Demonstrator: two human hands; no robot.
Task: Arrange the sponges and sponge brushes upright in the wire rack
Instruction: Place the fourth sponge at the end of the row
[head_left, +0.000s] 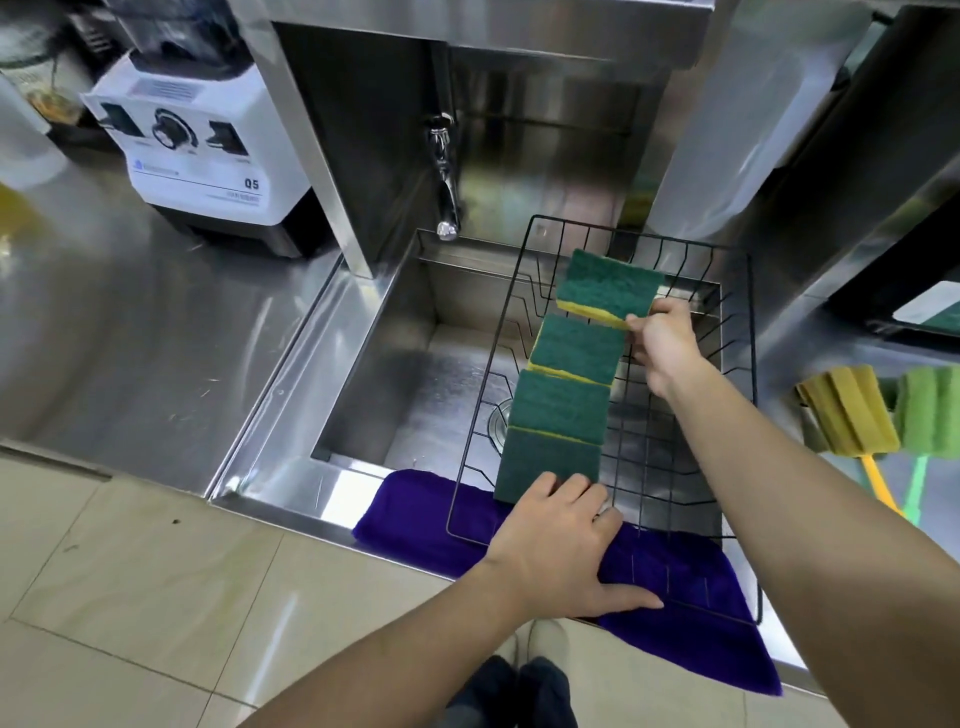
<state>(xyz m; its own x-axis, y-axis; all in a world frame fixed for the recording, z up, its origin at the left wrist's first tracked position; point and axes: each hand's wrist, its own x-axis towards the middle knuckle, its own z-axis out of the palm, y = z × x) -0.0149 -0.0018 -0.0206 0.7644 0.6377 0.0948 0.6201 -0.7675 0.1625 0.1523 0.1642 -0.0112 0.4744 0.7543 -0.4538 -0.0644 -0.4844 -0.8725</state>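
Note:
A black wire rack (737, 291) sits over the right part of the sink. Three green-and-yellow sponges (563, 405) stand upright in a row in its left side. My right hand (662, 345) grips a fourth green-and-yellow sponge (605, 286) at the far end of the row, tilted. My left hand (558, 540) rests on the rack's near edge, fingers against the nearest sponge. A yellow sponge brush (849, 415) and a green sponge brush (930, 415) lie on the counter to the right.
A purple cloth (415, 519) lies under the rack's front edge. The steel sink (395, 374) has a faucet (447, 208) behind it. A white blender base (202, 145) stands on the left counter. A translucent container (748, 104) stands behind the rack.

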